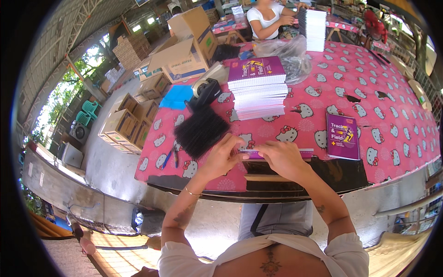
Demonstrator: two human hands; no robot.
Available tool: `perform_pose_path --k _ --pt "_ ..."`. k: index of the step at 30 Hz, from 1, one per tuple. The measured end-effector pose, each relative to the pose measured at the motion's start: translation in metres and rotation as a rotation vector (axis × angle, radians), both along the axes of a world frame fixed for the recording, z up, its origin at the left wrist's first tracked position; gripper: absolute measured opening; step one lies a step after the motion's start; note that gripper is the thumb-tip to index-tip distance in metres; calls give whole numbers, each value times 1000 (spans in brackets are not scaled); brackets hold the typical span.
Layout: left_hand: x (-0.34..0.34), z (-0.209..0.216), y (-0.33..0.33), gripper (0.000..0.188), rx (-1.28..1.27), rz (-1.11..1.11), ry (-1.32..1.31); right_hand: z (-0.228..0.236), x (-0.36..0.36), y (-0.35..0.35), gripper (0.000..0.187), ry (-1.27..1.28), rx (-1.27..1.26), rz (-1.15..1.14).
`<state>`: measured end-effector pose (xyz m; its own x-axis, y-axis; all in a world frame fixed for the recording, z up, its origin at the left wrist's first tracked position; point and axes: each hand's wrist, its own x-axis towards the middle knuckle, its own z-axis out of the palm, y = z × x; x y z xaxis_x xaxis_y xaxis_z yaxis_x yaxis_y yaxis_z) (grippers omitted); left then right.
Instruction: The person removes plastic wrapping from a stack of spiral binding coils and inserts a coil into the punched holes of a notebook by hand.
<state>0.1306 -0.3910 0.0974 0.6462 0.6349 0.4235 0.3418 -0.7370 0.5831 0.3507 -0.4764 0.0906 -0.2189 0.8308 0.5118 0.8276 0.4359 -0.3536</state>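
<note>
Evidently both hands, left hand and right hand, were closed on a thin purple booklet at the table's near edge, likely squaring it; the stack lay behind

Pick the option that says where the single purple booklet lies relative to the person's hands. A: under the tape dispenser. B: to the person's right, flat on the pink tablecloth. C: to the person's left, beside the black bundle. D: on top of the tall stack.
B: the single purple booklet lies flat on the pink tablecloth, to the right of the right hand and the left hand.
</note>
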Motion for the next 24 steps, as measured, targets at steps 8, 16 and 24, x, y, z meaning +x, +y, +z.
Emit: perform_pose_path --k 8,16,24 --pt "4 5 4 20 51 -65 -19 -2 7 5 15 17 -27 22" --pt "4 1 2 26 72 -82 12 2 6 6 17 -10 -65 56" --pt "-27 9 11 24 -269 -109 140 15 -5 15 25 52 -113 62"
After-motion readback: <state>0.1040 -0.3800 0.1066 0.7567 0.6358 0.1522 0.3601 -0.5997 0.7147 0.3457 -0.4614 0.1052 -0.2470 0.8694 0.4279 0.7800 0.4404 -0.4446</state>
